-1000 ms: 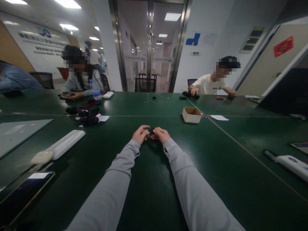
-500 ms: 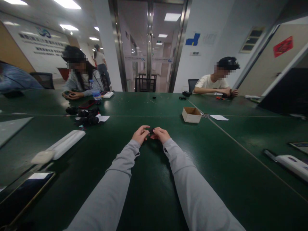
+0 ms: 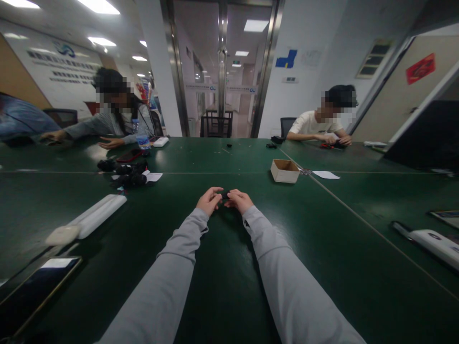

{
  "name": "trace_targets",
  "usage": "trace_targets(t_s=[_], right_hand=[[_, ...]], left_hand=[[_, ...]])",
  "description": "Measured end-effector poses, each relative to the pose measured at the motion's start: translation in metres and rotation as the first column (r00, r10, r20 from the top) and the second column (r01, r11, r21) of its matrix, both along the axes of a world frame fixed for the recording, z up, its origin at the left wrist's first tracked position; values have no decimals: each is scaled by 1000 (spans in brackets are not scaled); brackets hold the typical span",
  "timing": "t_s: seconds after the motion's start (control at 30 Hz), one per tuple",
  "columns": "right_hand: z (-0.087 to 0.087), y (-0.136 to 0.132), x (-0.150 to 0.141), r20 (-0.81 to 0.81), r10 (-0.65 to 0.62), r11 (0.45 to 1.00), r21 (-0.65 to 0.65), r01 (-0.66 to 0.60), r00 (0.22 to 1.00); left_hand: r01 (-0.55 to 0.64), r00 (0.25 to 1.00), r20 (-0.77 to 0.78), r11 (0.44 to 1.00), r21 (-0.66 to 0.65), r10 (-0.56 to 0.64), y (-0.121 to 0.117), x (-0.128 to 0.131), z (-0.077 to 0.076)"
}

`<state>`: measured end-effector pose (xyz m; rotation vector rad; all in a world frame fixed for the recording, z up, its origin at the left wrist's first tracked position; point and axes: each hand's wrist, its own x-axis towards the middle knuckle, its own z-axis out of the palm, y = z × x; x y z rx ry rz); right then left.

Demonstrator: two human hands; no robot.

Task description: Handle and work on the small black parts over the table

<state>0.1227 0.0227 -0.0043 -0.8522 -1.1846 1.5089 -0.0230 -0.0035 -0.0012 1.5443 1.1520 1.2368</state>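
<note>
Both my arms reach forward over the dark green table (image 3: 229, 286). Between my fingertips is a small black object (image 3: 224, 194), too small and too covered by fingers for me to tell its kind. My left hand (image 3: 209, 200) pinches its left end, with the index finger arched above it. On the other end, my right hand (image 3: 241, 199) is closed, its thumb and fingers pressed on the object. The hands are a short gap apart, joined by the black piece, close above the table.
An open cardboard box (image 3: 285, 172) stands ahead to the right, beside a paper sheet (image 3: 325, 175). Black gear (image 3: 131, 173), a white power strip (image 3: 102, 215) and a phone (image 3: 39, 291) lie to the left. A water bottle (image 3: 142, 136) stands before one person; another person (image 3: 319, 125) sits far right.
My hands and the black object stay almost the same. The person at the left has stretched an arm out sideways. The far-right person's hands have shifted to a red-handled tool.
</note>
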Motion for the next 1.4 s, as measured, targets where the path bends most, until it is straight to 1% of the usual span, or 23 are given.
trace_targets(t_s=[0.2, 0.33, 0.63, 0.83, 1.03, 1.17, 1.3, 1.4], right_hand=[[0, 0, -1, -2, -12, 1000, 2, 12, 1000], [0, -1, -1, 2, -10, 1000, 6, 10, 1000], [-1, 0, 0, -15, -11, 1000, -10, 11, 1000], [-1, 0, -1, -6, -10, 1000, 9, 10, 1000], [-3, 2, 0, 3, -4, 1000, -1, 4, 1000], [-2, 1, 1, 8, -5, 999, 36, 5, 1000], [-2, -1, 3, 40, 37, 997, 63, -40, 998], [-3, -1, 4, 61, 35, 997, 72, -40, 997]], left_hand=[[16, 1000, -2, 1000, -6, -16, 0, 0, 0], [7, 1000, -20, 1000, -13, -7, 0, 0, 0], [-2, 1000, -7, 1000, -12, 2, 2, 0, -2], [16, 1000, -3, 1000, -7, -16, 0, 0, 0], [35, 999, 5, 999, -14, -35, -1, 0, 2], [31, 999, 17, 999, -12, -31, -1, -1, 2], [-3, 998, 60, 1000, -9, 3, -1, -1, 3], [10, 997, 82, 1000, -4, -9, -1, -1, 4]])
